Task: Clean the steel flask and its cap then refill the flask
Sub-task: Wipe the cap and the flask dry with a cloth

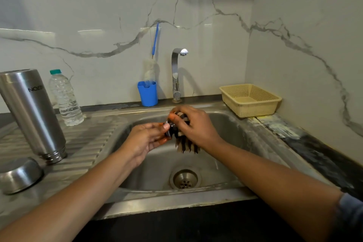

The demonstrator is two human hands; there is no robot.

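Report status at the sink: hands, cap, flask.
Left hand grips small dark cap part; right hand scrubs it with brush. Flask upside down on drainboard. Tap off, nothing blocking.

Flask (31, 112): brushed steel, satin sheen, smooth. Steel cup-lid (19, 175) beside it, same dull shine. Sink (222, 129) stainless, matt w/ water marks; drainboard (86, 139) ribbed metal. Tap (176, 72) polished chrome, v. glossy. Water bottle (65, 98) clear ribbed plastic. Blue holder (147, 94) smooth plastic. Basket (250, 100) cream perforated plastic. Wall (216, 6) glossy marble-look. Brush (186, 144) stiff bristles.
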